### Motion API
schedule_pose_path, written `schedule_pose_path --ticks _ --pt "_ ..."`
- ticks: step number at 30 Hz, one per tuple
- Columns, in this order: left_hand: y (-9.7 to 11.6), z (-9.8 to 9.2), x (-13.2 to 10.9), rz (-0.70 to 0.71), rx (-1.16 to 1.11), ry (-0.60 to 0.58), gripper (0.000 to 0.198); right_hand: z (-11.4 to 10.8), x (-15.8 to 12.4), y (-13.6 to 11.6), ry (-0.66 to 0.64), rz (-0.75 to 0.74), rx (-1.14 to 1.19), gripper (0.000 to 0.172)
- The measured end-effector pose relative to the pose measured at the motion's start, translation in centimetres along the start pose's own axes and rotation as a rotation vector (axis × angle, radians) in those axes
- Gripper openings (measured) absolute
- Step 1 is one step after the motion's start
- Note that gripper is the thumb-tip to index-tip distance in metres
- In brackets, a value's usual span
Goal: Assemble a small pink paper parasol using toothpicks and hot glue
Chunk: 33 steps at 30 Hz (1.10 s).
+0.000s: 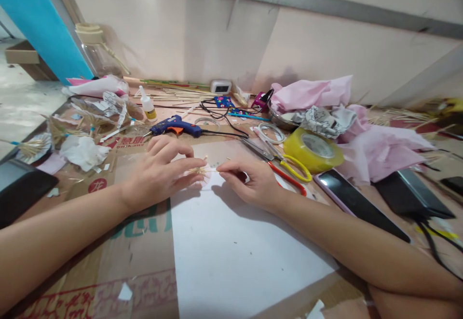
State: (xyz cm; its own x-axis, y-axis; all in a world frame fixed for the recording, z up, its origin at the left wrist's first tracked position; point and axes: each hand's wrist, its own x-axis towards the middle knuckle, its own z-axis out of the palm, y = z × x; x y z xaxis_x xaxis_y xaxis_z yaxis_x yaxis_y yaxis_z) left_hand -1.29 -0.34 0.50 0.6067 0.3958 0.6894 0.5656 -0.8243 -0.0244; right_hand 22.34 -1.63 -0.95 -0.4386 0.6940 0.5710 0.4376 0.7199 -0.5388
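Observation:
My left hand (162, 167) is closed, fingers and thumb curled around a small straw piece (198, 170) with a pale disc-like part (207, 178). A thin stem (212, 171) runs from that piece to my right hand (255, 179), whose thumb and index finger pinch its end. Both hands are just over the far end of a white sheet of paper (246, 251), which lies on flattened cardboard (141, 266). Beyond the left hand lies a blue glue gun (177, 125) with an orange trigger. Scissors (289, 162) with yellow and red handles lie beyond the right hand.
Yellow tape (313, 150), a phone (361, 206) and pink cloth-like sheets (383, 140) are on the right. Straw pieces with white discs (34, 148) and crumpled tissue (85, 152) lie left. A glue bottle (147, 104) and thin sticks (173, 93) are near the wall.

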Motion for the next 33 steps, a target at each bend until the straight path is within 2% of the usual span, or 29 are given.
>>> schedule_pose_path --ticks 4,11,16,21,24,31,33 --pt "0.00 0.00 0.12 0.031 -0.004 0.000 0.016 0.11 0.00 -0.16 -0.018 -0.013 0.018 0.012" --pt "-0.03 0.08 0.23 -0.023 -0.022 -0.076 0.017 0.15 0.00 -0.15 -0.027 -0.012 0.008 0.012" --pt "-0.06 0.20 0.16 0.003 -0.034 -0.019 0.012 0.13 -0.02 -0.11 -0.034 0.006 -0.011 0.013" --pt "-0.47 0.44 0.04 -0.180 -0.129 0.004 0.014 0.12 0.06 0.20 0.025 0.028 -0.056 0.012" --pt "-0.71 0.57 0.11 -0.282 -0.177 0.010 0.019 0.07 0.12 0.34 0.014 0.018 -0.071 0.012" --pt "-0.83 0.50 0.23 -0.318 -0.161 -0.087 0.036 -0.07 0.25 0.19 -0.038 0.012 -0.070 0.013" --pt "-0.95 0.59 0.18 -0.323 -0.168 -0.096 0.036 -0.12 0.28 0.12 -0.046 0.006 -0.079 0.013"
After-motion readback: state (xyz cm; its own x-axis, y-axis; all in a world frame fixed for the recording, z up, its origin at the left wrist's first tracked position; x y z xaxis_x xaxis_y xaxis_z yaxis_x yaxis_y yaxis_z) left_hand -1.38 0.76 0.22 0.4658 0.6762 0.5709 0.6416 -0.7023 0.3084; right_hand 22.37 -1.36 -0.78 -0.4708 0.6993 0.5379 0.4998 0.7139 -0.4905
